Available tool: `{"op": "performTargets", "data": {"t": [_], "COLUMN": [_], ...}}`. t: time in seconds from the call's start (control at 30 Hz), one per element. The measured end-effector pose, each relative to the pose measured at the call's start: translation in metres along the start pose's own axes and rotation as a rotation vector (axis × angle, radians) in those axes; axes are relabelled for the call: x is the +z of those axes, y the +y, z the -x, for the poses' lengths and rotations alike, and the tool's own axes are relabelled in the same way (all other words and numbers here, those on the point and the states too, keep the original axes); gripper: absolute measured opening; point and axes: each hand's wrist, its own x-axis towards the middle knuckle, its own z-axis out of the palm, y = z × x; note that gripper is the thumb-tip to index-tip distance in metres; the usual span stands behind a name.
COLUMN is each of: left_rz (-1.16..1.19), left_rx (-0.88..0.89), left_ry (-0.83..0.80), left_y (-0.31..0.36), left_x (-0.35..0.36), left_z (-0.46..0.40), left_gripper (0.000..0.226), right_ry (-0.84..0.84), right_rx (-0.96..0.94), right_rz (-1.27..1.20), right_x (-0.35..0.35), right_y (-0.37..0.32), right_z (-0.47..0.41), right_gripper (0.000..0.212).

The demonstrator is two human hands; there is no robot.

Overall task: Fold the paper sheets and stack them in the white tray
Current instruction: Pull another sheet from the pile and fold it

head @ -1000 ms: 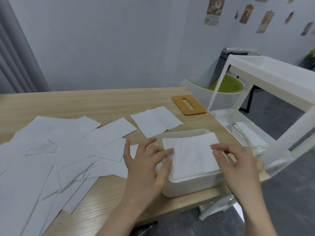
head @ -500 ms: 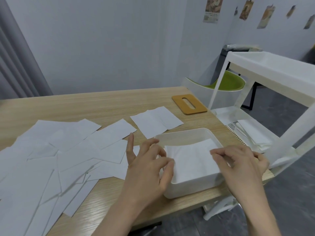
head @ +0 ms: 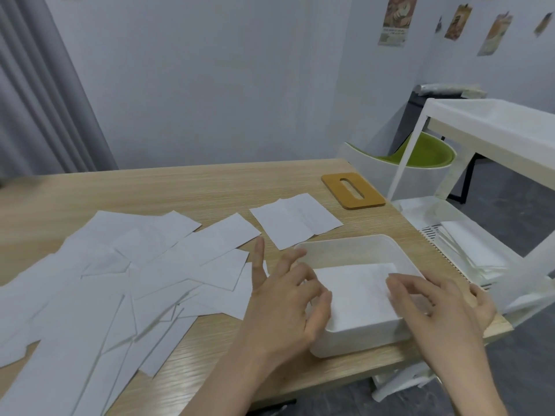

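Holding folded sheets [head: 357,291]: white tray [head: 354,249], both hands over.

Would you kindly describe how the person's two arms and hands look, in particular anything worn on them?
Both forearms are bare as far as the picture reaches, with no sleeve in view. The left hand and the right hand wear no gloves, and no ring, watch or bracelet shows. The fingernails look short and unpainted.

The single head-worn view looks forward and down from close above the near edge of the wooden table [head: 186,190], taking in the tabletop, the rear wall [head: 228,76] and a white cart [head: 492,136] at right.
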Motion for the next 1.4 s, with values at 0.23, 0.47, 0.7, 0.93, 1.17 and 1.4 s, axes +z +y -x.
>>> {"op": "performTargets", "data": {"t": [0.23, 0.47, 0.7, 0.93, 1.17, 1.4], "left_rz": [0.156, 0.297, 0.278, 0.144, -0.14, -0.104], "left_rx": [0.01, -0.137, -0.34, -0.553, -0.703, -0.725], "left_ry": [0.059, 0.102, 0.174, 0.247, 0.198, 0.232], "left_y": [-0.002, -0.032, -0.095, -0.156, -0.207, -0.214], "left_x": [-0.002, -0.035, -0.091, -0.138, -0.149, -0.139], "left_z": [0.003, 0.026, 0.068, 0.123, 0.162, 0.17], "left_gripper": [0.025, 0.031, 0.031, 0.034, 0.06, 0.064], "right_ry": [0.046, 0.074, -0.04, -0.393, -0.434, -0.535], "right_rx": [-0.037, -0.274, -0.458, -0.41, -0.493, -0.487], "right_rz": [0.007, -0.133, -0.28, -0.43, -0.252, -0.027], "right_x": [-0.001, 0.014, 0.07, 0.14, 0.193, 0.206], "right_y": [-0.012, -0.064, -0.125, -0.173, -0.211, -0.223], "right_z": [0.0, 0.012, 0.029, 0.055, 0.069, 0.075], "right_gripper": [0.036, 0.023, 0.024, 0.024, 0.062, 0.084]}}
